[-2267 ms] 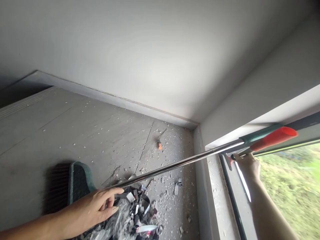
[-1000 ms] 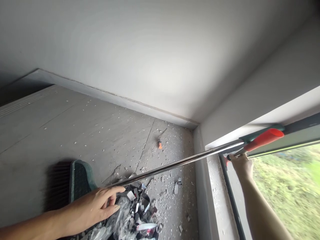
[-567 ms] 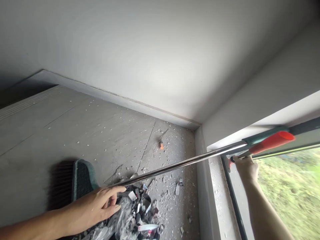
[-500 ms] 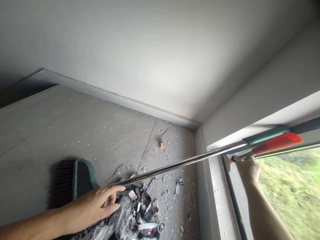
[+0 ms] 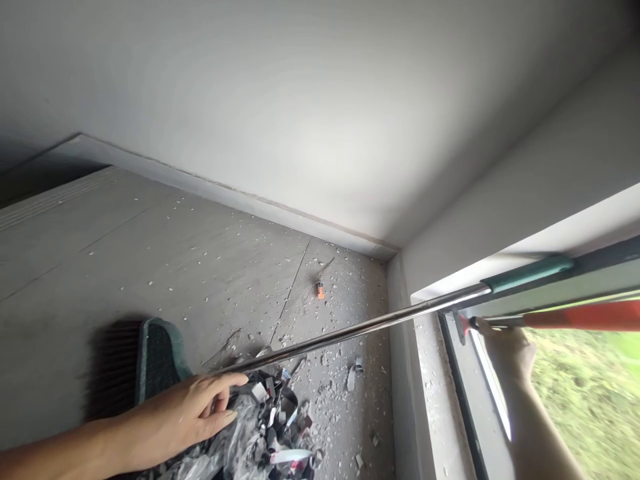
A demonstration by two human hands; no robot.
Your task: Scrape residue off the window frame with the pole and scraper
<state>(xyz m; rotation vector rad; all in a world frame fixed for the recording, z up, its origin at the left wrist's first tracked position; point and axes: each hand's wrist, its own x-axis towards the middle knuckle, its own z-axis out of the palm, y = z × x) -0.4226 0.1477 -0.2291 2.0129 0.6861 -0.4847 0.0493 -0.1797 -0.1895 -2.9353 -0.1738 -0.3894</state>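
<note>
At the window my right hand (image 5: 510, 353) is wrapped round a scraper with a long red handle (image 5: 585, 316). The scraper's small red-and-grey head (image 5: 463, 327) is against or very close to the window frame (image 5: 460, 387). My left hand (image 5: 203, 407) hovers at the lower left, fingers loosely bent and thumb apart, with nothing in it. Just beyond it lies a broom: its green-and-black head (image 5: 159, 360) has dark bristles, and its metal pole (image 5: 360, 328) slants up to a green grip (image 5: 530, 272) by the window. Whether my left fingertips touch the pole I cannot tell.
Beneath my left hand is a heap of scraps and clear plastic (image 5: 273, 427). White crumbs litter the grey tiled floor (image 5: 200, 267) and the window sill (image 5: 435, 393). A small orange piece (image 5: 320, 289) lies near the corner. A white wall (image 5: 300, 120) rises behind.
My right hand has shifted slightly right and down with the scraper, whose red handle now reaches the right edge of the view. My left hand and the broom stay nearly the same.
</note>
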